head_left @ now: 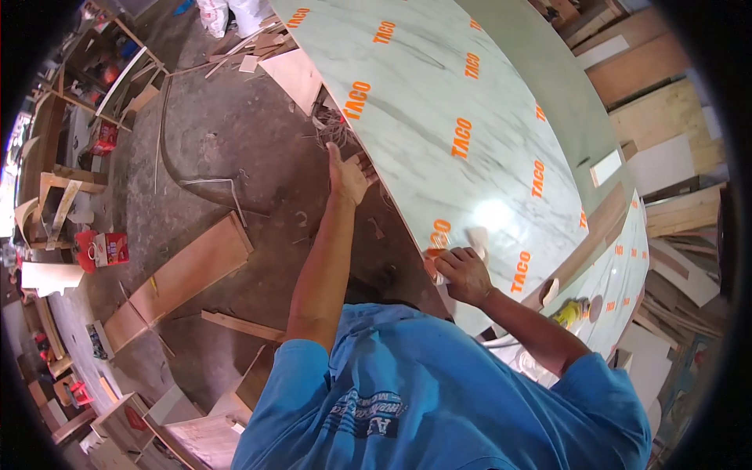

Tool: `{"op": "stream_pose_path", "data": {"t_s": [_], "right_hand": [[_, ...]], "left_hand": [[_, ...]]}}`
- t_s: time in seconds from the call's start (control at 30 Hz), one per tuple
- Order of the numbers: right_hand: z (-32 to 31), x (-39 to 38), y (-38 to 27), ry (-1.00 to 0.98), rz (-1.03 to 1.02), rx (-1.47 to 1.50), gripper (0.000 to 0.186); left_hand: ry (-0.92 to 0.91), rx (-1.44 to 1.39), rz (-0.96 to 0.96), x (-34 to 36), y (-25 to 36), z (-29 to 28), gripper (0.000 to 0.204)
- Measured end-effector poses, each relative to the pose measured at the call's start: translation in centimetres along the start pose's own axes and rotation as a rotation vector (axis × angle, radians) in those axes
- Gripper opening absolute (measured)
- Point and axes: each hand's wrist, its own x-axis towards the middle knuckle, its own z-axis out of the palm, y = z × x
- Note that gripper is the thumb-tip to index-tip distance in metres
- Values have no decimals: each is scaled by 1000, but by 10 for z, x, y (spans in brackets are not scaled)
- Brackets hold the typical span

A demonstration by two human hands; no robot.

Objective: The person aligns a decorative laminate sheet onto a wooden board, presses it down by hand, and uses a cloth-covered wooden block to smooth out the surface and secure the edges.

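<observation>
A large white marble-patterned panel (423, 125) with repeated orange print stretches diagonally away from me. My left hand (348, 176) is at its left long edge, fingers apart and thumb raised, with some fingertips close against or just under the edge. My right hand (462, 274) is closed at the near part of the same edge, around something pale that is mostly hidden by the fingers. A thin light scrap (476, 241) lies on the panel just beyond that hand.
At right are a grey-green board (548, 63), a second marble panel (619, 282), a yellow power tool (568, 313) and stacked boards (658, 164). Plywood strips (180, 274) lie on the concrete floor (219, 141). Wooden frames (74, 188), red boxes (111, 249) and white sacks (247, 16) stand around.
</observation>
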Motion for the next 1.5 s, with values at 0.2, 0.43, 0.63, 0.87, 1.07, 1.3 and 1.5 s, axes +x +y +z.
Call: {"op": "stream_pose_path", "data": {"t_s": [0.2,0.43,0.63,0.87,1.07,1.3,1.5], "right_hand": [[-24,154,35,114,-61,-8,49],[-32,345,72,263,-155,29,36],[-44,487,108,326,-191,-17,35],[-57,593,142,296,-57,-68,37],[-53,515,119,78,63,-152,51],[-39,294,60,50,-28,-59,48],[-53,398,103,91,7,-69,49]], "left_hand": [[0,58,-46,-1,0,16,117],[-23,-2,-243,5,19,9,111],[-44,32,-430,9,42,-1,104],[-40,155,-537,28,50,-7,106],[-97,155,-545,60,102,-9,115],[27,113,24,177,221,-15,118],[141,160,-8,202,214,7,117]]}}
